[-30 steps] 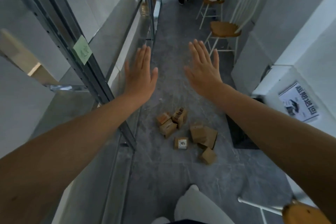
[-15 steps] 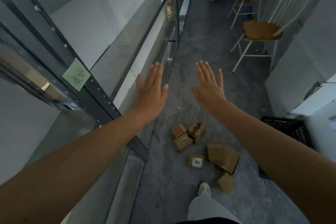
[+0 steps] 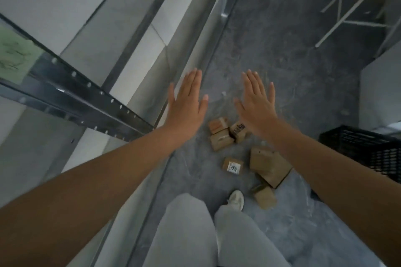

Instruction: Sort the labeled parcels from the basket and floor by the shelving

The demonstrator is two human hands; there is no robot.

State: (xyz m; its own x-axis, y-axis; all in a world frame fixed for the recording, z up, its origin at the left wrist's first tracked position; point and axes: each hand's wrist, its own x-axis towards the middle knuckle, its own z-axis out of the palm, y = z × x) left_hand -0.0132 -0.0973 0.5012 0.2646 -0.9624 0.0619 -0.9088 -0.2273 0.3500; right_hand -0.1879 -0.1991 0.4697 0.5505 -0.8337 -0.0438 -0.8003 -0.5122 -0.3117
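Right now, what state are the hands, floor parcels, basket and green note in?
Left hand: open, fingers straight, holding nothing.
Right hand: open, fingers straight, holding nothing.
Floor parcels: closed, scattered, none picked up.
Small parcel: label facing up.
Basket: upright at right, contents hidden.
Green note: stuck to shelving upright.

The parcels [image 3: 222, 141] are matt brown cardboard, one [image 3: 232, 165] bearing a white paper label. The floor [image 3: 282, 54] is grey, mottled and dull (stone-like). The shelving [image 3: 91, 102] is glossy perforated metal with a green paper note [image 3: 15, 58]. The basket [image 3: 364, 154] is black latticed plastic. The trousers [image 3: 186, 234] are soft pale cloth.
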